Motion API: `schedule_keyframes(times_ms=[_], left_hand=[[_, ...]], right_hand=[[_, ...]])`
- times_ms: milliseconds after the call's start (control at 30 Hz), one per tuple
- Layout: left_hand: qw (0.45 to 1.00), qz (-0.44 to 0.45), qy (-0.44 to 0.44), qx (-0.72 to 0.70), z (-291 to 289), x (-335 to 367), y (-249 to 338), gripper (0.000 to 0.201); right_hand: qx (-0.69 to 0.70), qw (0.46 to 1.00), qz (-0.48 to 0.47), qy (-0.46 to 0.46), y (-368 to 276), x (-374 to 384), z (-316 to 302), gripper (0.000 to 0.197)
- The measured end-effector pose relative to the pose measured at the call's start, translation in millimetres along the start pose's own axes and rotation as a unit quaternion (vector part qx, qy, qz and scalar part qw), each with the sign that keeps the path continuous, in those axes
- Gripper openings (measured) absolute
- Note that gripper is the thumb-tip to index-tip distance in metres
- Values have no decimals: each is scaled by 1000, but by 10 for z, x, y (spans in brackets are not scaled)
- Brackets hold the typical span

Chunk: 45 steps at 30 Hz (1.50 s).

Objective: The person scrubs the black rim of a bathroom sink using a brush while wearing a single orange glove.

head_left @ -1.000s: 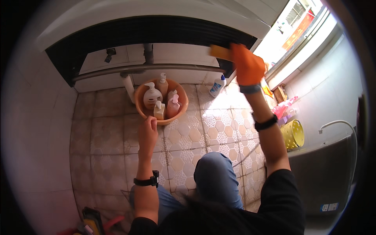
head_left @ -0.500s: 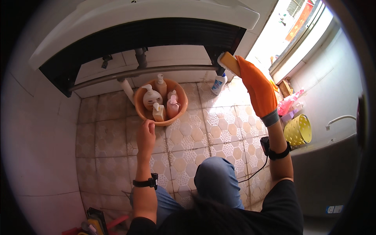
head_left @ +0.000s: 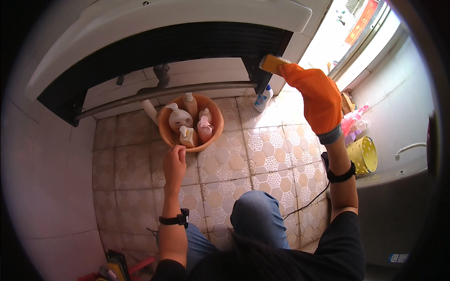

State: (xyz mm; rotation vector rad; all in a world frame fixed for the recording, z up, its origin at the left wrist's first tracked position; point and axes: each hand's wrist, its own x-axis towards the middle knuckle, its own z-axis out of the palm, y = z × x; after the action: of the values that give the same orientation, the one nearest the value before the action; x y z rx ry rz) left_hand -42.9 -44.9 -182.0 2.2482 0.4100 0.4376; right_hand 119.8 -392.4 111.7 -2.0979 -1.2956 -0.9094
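Observation:
My right hand (head_left: 321,98), in an orange cloth glove with a grey cuff, grips a yellow scrub brush (head_left: 273,64) with pale bristles. The brush is up against the right end of the black frame (head_left: 178,44) under the white basin top (head_left: 197,16). My left hand (head_left: 175,161) is bare and loosely closed, with nothing visible in it. In the view its fingers meet the near rim of an orange tub (head_left: 215,136); whether they touch it I cannot tell. Inside the tub stand several pump bottles, among them a white one (head_left: 179,121) and a pink one (head_left: 205,132).
A metal bar (head_left: 187,88) crosses below the frame, with a dark drain pipe (head_left: 161,75) behind it. On the floor stands a white bottle with a blue cap (head_left: 263,99). To the right are a yellow basket (head_left: 363,154) and a grey appliance (head_left: 398,206); red-handled tools lie lower left.
My right hand has turned and its wrist has shifted right, tipping the brush to a flatter angle at the frame's end. The view has shifted slightly; my left hand has hardly moved.

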Motion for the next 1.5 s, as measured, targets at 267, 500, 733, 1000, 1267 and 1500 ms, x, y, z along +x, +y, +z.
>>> schedule_keyframes(times_ms=[267, 500, 733, 1000, 1267, 1500], left_hand=[[959, -46, 13, -281, -81, 188, 57, 26], [916, -92, 96, -378, -1027, 424, 113, 44], [814, -199, 87, -539, -1633, 739, 62, 49], [750, -195, 103, -623, -1725, 1131, -37, 40], [744, -164, 66, -645, -1726, 1340, 205, 29], [747, -155, 57, -644, -1817, 1231, 449, 32]], right_hand=[[-79, 995, -44, -34, -183, 192, 2, 33], [-19, 999, 0, -33, -228, 269, 12, 30], [-68, 998, -15, -2, -244, 325, 47, 36], [-49, 998, -32, -17, -324, 462, -9, 30], [-51, 997, -61, -25, -498, 567, 108, 35], [-20, 996, -72, 39, -819, 774, 465, 43]])
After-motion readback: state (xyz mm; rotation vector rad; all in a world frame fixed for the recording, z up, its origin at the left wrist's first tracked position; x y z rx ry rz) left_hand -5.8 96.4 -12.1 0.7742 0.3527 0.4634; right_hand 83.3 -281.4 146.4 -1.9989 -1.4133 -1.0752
